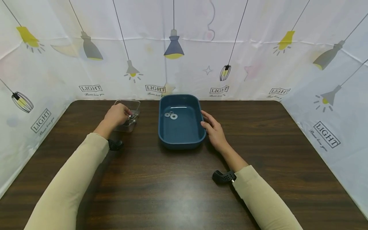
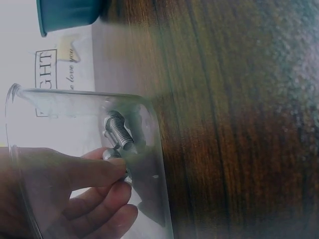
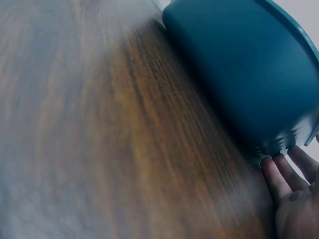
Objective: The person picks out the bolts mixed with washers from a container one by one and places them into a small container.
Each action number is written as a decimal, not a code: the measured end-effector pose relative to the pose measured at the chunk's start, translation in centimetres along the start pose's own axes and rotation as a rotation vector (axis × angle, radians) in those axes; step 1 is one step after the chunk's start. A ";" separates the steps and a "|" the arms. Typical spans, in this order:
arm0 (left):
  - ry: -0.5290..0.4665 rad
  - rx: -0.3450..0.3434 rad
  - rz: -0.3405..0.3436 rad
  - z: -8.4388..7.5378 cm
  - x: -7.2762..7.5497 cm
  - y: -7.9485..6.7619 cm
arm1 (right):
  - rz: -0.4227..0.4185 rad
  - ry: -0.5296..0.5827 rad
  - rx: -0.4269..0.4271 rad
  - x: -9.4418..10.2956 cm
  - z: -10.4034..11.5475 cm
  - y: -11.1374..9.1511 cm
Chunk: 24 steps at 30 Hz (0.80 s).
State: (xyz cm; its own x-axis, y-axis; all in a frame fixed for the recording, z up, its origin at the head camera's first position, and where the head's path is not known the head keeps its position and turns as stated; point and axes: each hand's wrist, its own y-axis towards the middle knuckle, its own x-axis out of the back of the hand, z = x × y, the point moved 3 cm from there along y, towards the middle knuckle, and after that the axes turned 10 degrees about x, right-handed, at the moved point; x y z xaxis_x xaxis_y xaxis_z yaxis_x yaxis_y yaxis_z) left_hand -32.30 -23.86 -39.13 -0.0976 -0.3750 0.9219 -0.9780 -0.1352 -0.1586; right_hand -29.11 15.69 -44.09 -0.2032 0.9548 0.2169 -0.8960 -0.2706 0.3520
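My left hand (image 1: 116, 115) reaches into a clear plastic box (image 1: 126, 128) at the back left. In the left wrist view, its thumb and fingers pinch a small metal bolt (image 2: 110, 154), mostly covered by the fingertips. Just beyond them, another threaded bolt (image 2: 118, 128) lies inside the box. At the right side of a dark blue tub (image 1: 181, 135), my right hand (image 1: 215, 132) rests its fingertips against the outer wall, with the thumb at the rim. Flat metal washers (image 1: 173, 117) lie together on the tub's floor, towards its left side.
Both containers stand on a dark wooden table (image 1: 161, 185), with a gap of bare wood between them. A white curtain (image 1: 189, 70) printed with lamps hangs close behind the table and along both sides. Black straps (image 1: 225, 177) sit around the wrists.
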 end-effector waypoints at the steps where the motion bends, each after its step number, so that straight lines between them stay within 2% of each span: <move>1: 0.002 0.001 0.004 0.1 -0.1 0.1 | 0.000 -0.002 -0.002 0.0 -0.1 0.0; 16: -0.037 -0.041 0.052 0.3 0.4 0.0 | -0.004 0.012 0.002 -0.2 0.2 -0.3; 19: -0.032 -0.049 0.028 0.1 0.7 -0.3 | -0.005 0.016 0.004 -0.1 0.2 -0.4; 24: -0.084 -0.076 -0.074 -1.0 1.3 -1.2 | -0.016 0.015 0.007 0.3 0.0 -0.7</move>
State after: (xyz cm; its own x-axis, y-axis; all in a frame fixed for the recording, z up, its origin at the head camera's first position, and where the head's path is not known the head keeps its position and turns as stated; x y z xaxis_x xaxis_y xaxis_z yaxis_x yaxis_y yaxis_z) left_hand -31.38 -23.28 -37.43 -0.0118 -0.4424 0.8967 -0.9934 -0.0971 -0.0610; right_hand -28.52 16.13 -44.27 -0.1950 0.9608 0.1971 -0.8965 -0.2561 0.3615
